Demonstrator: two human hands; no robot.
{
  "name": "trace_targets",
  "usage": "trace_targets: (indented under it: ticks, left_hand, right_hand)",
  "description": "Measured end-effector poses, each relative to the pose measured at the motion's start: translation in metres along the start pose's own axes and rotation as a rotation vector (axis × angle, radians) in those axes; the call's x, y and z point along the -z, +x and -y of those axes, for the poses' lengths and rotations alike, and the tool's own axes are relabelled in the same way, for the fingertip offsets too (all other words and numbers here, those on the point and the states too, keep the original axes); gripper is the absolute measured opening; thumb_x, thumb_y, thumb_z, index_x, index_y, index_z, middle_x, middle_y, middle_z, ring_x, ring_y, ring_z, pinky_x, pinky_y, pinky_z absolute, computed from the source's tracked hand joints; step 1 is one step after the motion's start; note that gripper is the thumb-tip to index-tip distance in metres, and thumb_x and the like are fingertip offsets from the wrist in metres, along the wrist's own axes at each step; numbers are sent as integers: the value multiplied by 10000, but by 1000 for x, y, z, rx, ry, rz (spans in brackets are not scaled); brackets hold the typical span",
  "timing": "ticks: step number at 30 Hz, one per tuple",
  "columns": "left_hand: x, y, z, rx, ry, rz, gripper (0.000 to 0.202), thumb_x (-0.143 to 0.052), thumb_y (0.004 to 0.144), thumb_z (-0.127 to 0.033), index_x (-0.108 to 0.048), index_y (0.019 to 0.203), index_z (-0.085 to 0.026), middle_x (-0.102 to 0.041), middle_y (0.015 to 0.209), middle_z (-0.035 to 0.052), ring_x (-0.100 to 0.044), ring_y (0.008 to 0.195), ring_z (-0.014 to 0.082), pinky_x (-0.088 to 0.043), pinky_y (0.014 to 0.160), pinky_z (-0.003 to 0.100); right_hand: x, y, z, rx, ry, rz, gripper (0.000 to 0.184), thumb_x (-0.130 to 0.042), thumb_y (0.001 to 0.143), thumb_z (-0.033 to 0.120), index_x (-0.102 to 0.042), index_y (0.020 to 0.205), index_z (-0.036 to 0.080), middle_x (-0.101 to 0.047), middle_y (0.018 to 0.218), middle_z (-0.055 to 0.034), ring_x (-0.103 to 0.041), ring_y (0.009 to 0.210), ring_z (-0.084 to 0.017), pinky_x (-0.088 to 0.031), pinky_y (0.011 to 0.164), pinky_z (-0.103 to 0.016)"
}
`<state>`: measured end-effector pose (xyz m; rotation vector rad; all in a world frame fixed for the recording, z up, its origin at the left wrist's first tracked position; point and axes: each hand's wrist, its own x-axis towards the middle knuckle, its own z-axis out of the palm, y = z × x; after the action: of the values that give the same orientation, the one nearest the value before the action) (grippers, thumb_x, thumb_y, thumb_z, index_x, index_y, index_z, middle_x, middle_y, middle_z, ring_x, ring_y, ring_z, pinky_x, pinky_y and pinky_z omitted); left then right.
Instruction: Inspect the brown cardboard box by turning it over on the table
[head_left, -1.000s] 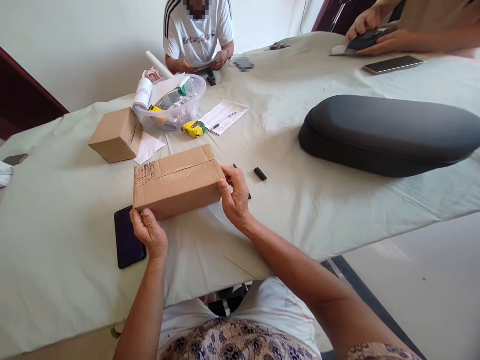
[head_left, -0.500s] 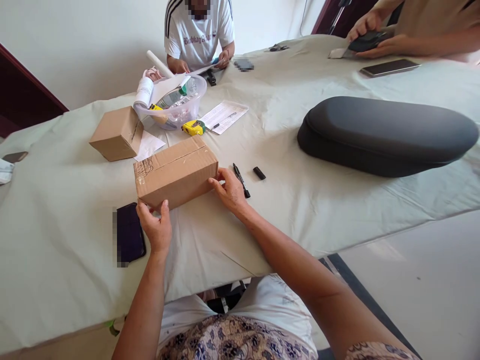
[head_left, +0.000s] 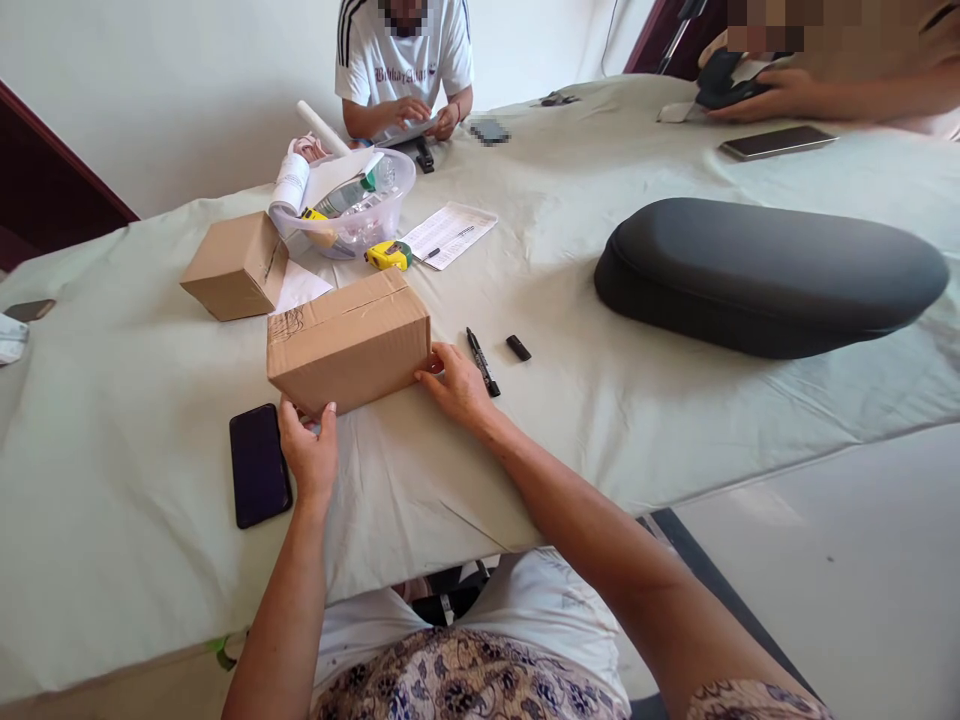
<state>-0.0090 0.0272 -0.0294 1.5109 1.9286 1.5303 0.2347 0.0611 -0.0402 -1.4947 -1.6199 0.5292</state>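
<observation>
A closed brown cardboard box (head_left: 352, 350) with dark scribbles on its top left end is between my two hands. My left hand (head_left: 311, 455) grips its lower near-left corner, thumb against the front face and the other fingers partly hidden underneath. At the right end, my right hand (head_left: 456, 388) holds the lower corner, thumb at the front and fingers behind the edge. An uncapped black marker (head_left: 482, 362) lies just right of that hand, its loose black cap (head_left: 517, 347) beside it. Near my left hand a dark phone (head_left: 259, 465) lies flat on the cloth.
Behind the box are a second carton (head_left: 234, 268), a filled plastic basin (head_left: 386, 215), a yellow tape measure (head_left: 388, 255) and a written sheet (head_left: 454, 235). A long black padded object (head_left: 772, 275) lies right. Two people sit across the table, one handling paper, the other a dark object.
The box has tilted slightly, showing more of its front face and less of its top. Across the table, one person's hand has moved over the paper; the other person has turned the dark object.
</observation>
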Motion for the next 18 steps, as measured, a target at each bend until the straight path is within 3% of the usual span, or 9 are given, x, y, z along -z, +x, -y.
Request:
trace_targets:
  ticks: [3, 11, 18]
  left_hand:
    - [1, 0, -3, -10, -28, -61, 616, -733, 786, -399, -570, 1340, -184, -673, 1164, 117, -654, 965, 188, -542, 764, 291]
    - [7, 0, -8, -83, 17, -113, 582, -696, 813, -533, -651, 1255, -157, -668, 1015, 82, -631, 866, 176, -532, 764, 299]
    - [3, -1, 0, -137, 34, -126, 786, -766, 750, -572, -553, 1383, -157, -640, 1200, 147, -652, 1065, 248, -563, 855, 347]
  right_hand:
    - [0, 0, 3, 30, 70, -74, 350, -672, 833, 268, -604, 1173, 219, -685, 968, -48, -638, 793, -175, -541, 757, -351]
    - [8, -2, 16, 84, 200, -166, 269, -642, 853, 315, -613, 1103, 223, -615, 842, -9, -586, 764, -166, -525, 763, -351]
    - [5, -4, 18, 139, 229, -249, 302, -623, 879, 343, -588, 1159, 237, -581, 818, 13, -555, 729, -151, -519, 722, -334]
